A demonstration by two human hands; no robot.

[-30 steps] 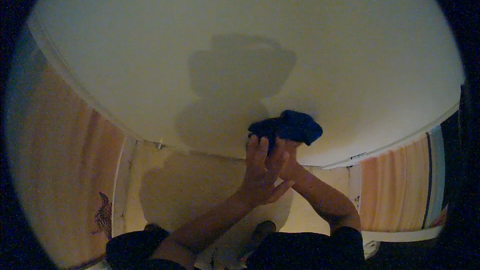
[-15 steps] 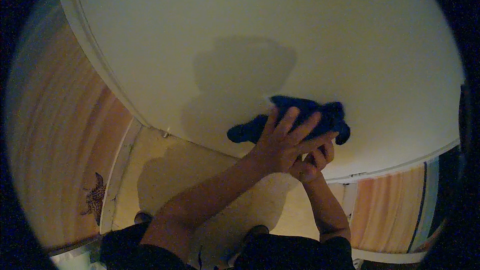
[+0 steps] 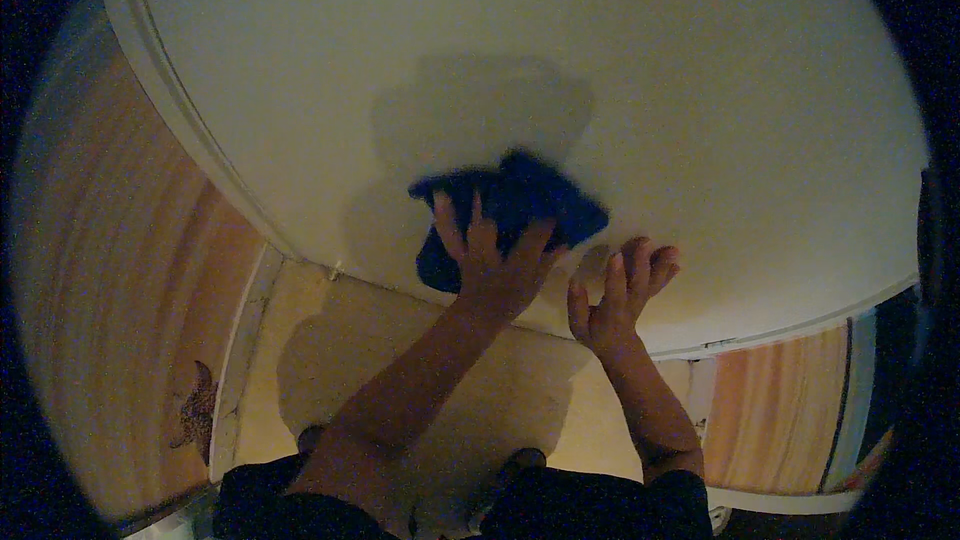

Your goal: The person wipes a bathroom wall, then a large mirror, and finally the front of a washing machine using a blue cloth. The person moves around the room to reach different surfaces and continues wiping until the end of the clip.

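A dark blue cloth [image 3: 512, 202] lies bunched against a large pale door-like panel [image 3: 700, 140]. My left hand [image 3: 495, 265] holds it there, fingers spread over the fabric and pressing it to the surface. Part of the cloth sticks out past the fingertips and to both sides of the hand. To the right, apart from the cloth, my right hand [image 3: 620, 295] has its fingers apart and slightly curled, with nothing in it. Its fingertips are close to the panel; whether they touch it I cannot tell.
Striped orange-beige walls flank the panel, the left one [image 3: 130, 290] bearing a starfish shape [image 3: 197, 408]. A small metal fitting [image 3: 335, 270] sits at the panel's lower edge. Below is a pale floor [image 3: 400, 335]. Shadows fall on panel and floor; the light is dim.
My left hand and the blue cloth have moved left and slightly up across the panel. My right hand, earlier close against the left, is now separate with its fingers more open.
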